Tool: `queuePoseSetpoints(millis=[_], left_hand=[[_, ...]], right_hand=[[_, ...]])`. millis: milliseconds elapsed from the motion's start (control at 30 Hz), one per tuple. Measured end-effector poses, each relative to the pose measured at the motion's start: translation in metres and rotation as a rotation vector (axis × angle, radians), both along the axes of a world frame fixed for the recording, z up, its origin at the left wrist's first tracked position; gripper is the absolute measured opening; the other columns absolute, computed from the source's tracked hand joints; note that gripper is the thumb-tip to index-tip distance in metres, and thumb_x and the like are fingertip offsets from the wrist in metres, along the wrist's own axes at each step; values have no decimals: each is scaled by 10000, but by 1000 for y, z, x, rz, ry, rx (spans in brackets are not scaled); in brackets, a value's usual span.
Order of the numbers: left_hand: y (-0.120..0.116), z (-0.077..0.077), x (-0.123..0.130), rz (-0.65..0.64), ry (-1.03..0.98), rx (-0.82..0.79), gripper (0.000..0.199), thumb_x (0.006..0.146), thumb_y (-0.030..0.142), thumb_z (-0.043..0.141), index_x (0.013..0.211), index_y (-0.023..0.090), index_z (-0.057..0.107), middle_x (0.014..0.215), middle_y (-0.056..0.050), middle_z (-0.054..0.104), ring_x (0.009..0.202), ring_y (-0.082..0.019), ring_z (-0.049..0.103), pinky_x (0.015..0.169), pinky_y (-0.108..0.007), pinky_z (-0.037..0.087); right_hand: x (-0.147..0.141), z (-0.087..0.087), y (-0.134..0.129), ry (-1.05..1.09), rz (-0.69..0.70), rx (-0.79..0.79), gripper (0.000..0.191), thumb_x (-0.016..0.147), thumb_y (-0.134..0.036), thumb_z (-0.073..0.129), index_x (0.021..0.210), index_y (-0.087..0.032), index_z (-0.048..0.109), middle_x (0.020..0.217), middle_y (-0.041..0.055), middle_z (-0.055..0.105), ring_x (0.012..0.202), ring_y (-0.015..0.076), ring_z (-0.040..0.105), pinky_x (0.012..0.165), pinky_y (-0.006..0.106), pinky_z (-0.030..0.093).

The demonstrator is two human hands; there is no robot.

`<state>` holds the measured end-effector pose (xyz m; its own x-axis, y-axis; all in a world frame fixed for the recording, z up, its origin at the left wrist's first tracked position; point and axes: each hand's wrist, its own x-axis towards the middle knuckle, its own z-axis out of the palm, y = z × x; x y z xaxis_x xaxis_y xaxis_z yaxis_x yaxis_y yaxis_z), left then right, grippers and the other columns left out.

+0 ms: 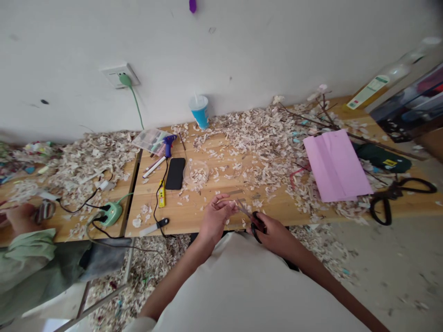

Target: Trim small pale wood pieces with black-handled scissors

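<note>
At the table's front edge, my right hand (272, 232) grips a pair of black-handled scissors (256, 225) by its loops. The blades point up and left toward my left hand (218, 214). My left fingers are pinched together around a small pale piece close to the blade tips; it is too small to tell its kind. A thin grey strip lies on the wood just beyond my left fingertips. Pale petal-like scraps (249, 124) are heaped over the back of the table (221, 152). A clear round dish (196, 174) with similar scraps sits beyond my left hand.
Left of the dish are a black phone (175, 174), a purple glue gun (168, 144), a yellow knife (162, 193) and a green power strip (111, 213). Rightward lie pink paper (337, 166), large black scissors (387, 198) and branches. A blue cup (200, 113) stands behind. A co-worker's hand (22, 216) is far left.
</note>
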<state>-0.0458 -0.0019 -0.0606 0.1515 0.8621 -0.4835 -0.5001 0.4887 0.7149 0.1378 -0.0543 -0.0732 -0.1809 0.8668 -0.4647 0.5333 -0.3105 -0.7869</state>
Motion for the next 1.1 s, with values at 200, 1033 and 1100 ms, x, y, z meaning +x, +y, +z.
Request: queuePoseSetpoints(millis=[200,1033,1100], left_hand=[[-1,-2,1,24,22,-5,394,668,283,811,977,153,603,827,-59,745,776,-157,705,801,-314,548],[-4,-9,2,81,11,-26,324,599,305,847,820,156,662,726,17,658,660,-81,606,723,-244,510],[-4,-11,2,73,3,-19,315,609,311,840,822,156,666,724,16,658,650,-80,598,718,-245,505]], right_hand=[[-4,3,-4,-40,-6,16,207,782,-359,572,929,-218,534,841,11,645,739,181,578,666,278,415],[-13,-8,-3,63,-58,46,247,793,-390,563,951,-220,649,851,61,707,776,229,647,700,306,486],[-13,-7,-3,65,-67,40,251,792,-395,565,950,-218,649,849,59,707,776,228,645,702,305,485]])
